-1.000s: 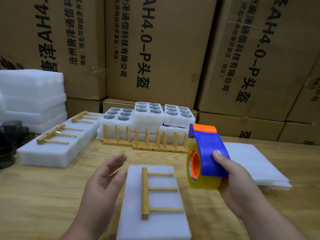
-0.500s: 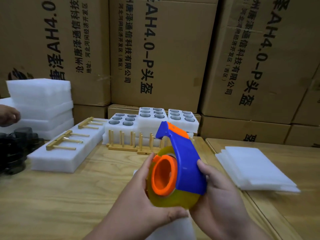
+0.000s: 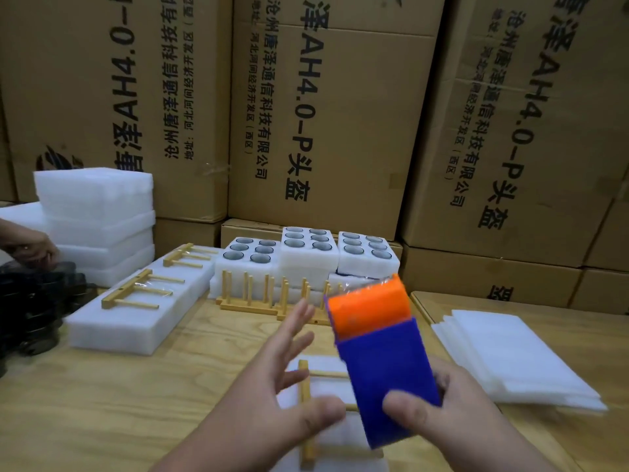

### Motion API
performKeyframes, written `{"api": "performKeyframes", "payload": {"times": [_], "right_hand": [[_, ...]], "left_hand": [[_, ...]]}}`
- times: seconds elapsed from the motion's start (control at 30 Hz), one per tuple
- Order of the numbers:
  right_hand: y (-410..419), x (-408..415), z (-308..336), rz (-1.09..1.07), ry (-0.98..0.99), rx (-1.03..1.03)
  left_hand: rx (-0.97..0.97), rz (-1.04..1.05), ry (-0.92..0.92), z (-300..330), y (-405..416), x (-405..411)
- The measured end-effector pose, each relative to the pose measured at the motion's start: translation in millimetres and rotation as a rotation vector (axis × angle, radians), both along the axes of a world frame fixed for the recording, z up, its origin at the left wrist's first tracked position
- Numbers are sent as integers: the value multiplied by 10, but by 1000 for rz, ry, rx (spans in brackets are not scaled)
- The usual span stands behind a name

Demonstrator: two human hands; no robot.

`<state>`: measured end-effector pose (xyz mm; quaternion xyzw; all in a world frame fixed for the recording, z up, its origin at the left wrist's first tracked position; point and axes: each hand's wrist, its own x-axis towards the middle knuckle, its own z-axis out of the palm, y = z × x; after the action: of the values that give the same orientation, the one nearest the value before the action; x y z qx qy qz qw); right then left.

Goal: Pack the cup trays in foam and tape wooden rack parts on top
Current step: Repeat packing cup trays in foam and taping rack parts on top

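My right hand (image 3: 452,413) grips a blue and orange tape dispenser (image 3: 381,362), held upright above a white foam block (image 3: 323,366) near the table's front. A wooden rack part (image 3: 304,386) lies on that block, mostly hidden behind my hands. My left hand (image 3: 272,379) hovers just left of the dispenser with its fingers spread, holding nothing. Farther back stand three foam trays with cups (image 3: 308,247) and an upright wooden rack (image 3: 248,298). A long foam pack (image 3: 136,311) at the left carries two wooden rack parts (image 3: 136,291) under tape.
Large cardboard boxes (image 3: 326,107) wall off the back. A stack of foam blocks (image 3: 98,212) and dark round items (image 3: 34,301) sit at the left, where another person's hand (image 3: 30,247) reaches in. Thin foam sheets (image 3: 510,356) lie at the right.
My left hand has let go of the tape roll and opened, moving left. The dispenser has turned so its blue back faces me, and the foam block below shows again.
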<state>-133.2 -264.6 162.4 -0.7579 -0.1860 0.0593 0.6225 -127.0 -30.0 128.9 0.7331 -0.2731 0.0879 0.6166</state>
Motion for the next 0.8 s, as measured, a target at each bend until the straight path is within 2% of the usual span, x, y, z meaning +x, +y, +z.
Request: {"api": "performKeyframes", "payload": {"times": [0.1,0.17,0.33,0.53,0.8], "right_hand": [[-110,37,-39,-124,-364,-372],[-153,90,-112,-217,-518,-524],[-215,187,-218,-262,-580,-566],[-233,230,-292,-259,-673,-573],[-308,161,-282,-260,-799,-569]], "left_hand": [[-87,89,-99,159,122,-39],[-62,130,-155,269,176,-82],[203,210,-232,422,213,-162],[453,127,-208,476,174,-233],[445,98,-310,473,108,-187]]}}
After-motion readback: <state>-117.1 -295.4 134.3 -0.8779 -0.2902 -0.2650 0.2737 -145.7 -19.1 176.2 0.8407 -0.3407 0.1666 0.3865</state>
